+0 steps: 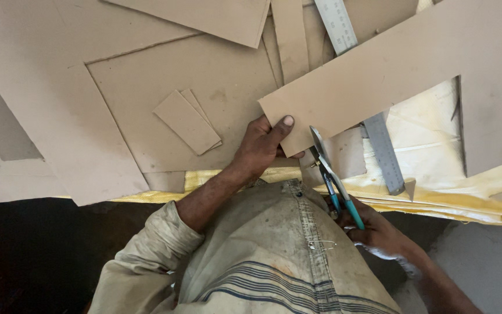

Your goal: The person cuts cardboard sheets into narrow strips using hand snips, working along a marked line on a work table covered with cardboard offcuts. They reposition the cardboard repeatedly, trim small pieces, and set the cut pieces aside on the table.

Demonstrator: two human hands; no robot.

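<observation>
My left hand point(264, 141) pinches the near corner of a large brown cardboard sheet point(390, 70), thumb on top. My right hand point(377, 231) grips the teal handles of a pair of metal shears point(329, 171). The shears' blades sit at the sheet's lower edge, just right of my left hand. The sheet has a rectangular notch cut out of its right part.
Several cardboard sheets and offcuts point(187, 121) cover the work surface to the left. A steel ruler point(383, 152) lies under the sheet, another point(336, 24) at the top. Yellowish cloth point(437, 163) covers the surface on the right. My shirt point(274, 256) fills the foreground.
</observation>
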